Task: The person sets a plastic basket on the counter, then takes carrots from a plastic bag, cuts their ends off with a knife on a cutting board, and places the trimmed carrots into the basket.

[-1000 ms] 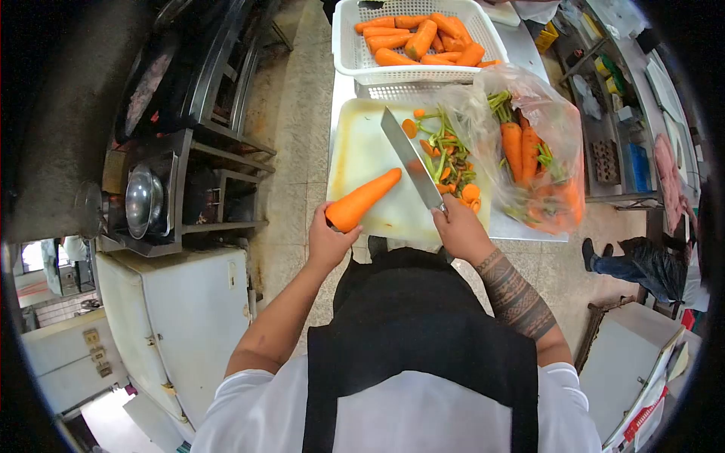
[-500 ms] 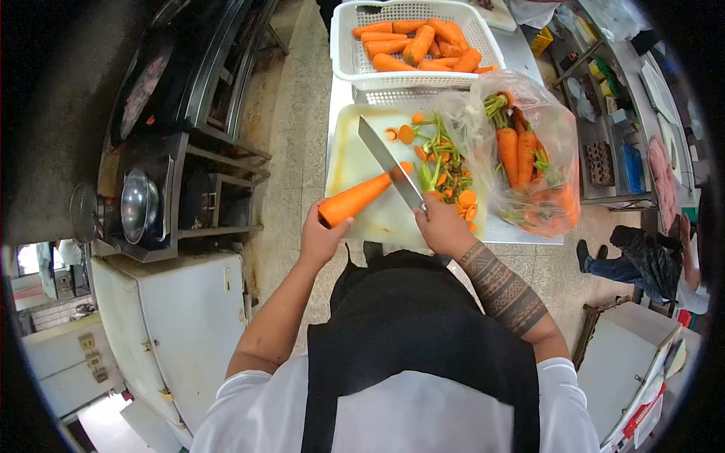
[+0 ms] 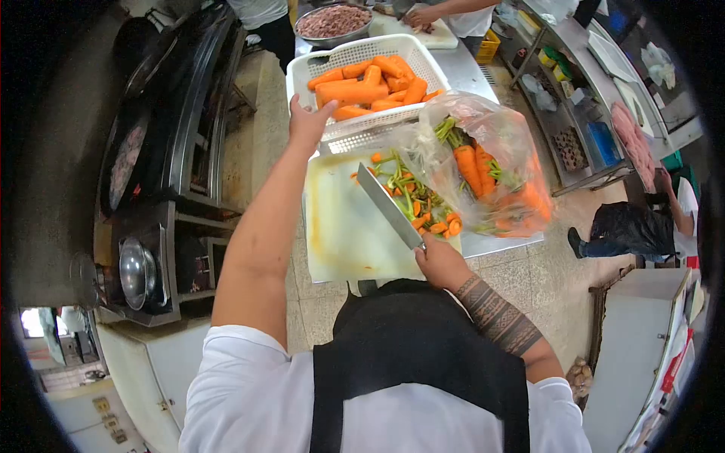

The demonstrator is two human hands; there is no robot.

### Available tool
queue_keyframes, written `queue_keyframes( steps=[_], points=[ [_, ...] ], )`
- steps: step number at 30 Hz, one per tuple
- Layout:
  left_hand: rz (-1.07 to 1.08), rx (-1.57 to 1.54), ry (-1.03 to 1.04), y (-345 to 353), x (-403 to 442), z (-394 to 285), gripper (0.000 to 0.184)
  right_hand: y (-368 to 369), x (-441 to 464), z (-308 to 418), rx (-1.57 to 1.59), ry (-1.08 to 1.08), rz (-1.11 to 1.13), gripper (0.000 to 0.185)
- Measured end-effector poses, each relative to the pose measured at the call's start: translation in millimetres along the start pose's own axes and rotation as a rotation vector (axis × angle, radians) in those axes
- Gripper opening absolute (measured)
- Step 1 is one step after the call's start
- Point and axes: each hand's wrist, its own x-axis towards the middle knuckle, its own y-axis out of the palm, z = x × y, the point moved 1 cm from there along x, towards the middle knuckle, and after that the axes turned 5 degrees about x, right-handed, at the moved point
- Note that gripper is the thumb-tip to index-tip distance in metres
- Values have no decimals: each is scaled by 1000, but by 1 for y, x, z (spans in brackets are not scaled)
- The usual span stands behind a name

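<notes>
My left hand (image 3: 310, 123) is at the near left edge of the white basket (image 3: 302, 75), its fingers spread and holding nothing. Just beyond its fingertips a large carrot (image 3: 352, 92) lies on the other carrots in the basket. My right hand (image 3: 441, 261) is closed round the handle of a cleaver (image 3: 388, 205), whose blade is over the cutting board (image 3: 332, 226). Green tops and orange carrot slices (image 3: 411, 198) are heaped along the board's right side. A clear plastic bag (image 3: 521, 143) with untrimmed carrots stands to the right.
Beyond the basket are a metal bowl of chopped meat (image 3: 334, 23) and another board (image 3: 445, 38), where a co-worker's hand (image 3: 424, 15) is at work. Another person stands at the upper left, and one is at the right. A stove and metal shelving flank the table.
My left hand has moved forward from the board to the basket and let go of the carrot, which now lies inside. The cleaver is still in my right hand. The view has shifted.
</notes>
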Motion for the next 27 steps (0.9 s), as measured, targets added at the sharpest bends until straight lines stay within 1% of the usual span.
queue_keyframes(
  steps=[3,4,7,8,11,12,14,16,18,20,22,23,25,27],
  points=[
    [-61,92,352,59,20,44,86,-5,-5,9,-7,38,61,34],
    [99,296,191,52,-9,14,75,-3,-6,7,5,3,41,33],
    [278,685,308,58,-27,7,67,-5,-10,7,37,28,65,31],
    [198,676,351,62,-33,8,56,-5,-11,6,48,27,67,31],
    [-111,714,639,82,-30,28,46,-8,-12,5,60,20,86,30],
    [-113,549,749,83,-50,1,45,-10,-11,6,58,21,100,30],
    [-17,420,934,108,-85,-27,44,-11,-9,3,63,5,106,30],
    [338,209,782,141,-132,-60,38,-8,-8,-3,70,-26,96,31],
    [491,243,349,177,-177,-88,30,-13,-8,-1,84,-20,131,32],
    [723,-19,-207,260,-172,-37,21,-16,-7,-3,92,-38,135,34],
    [876,-195,-409,278,-187,-42,18,-13,-6,-9,97,-79,110,37],
    [950,-284,-512,286,-195,-45,17,-11,-3,-13,85,-63,134,38],
    [910,-529,-518,310,-213,-39,14,-11,0,-16,61,-31,187,40],
    [913,-704,-584,324,-217,-34,14,-12,0,-20,74,-34,209,40]
  ],
)
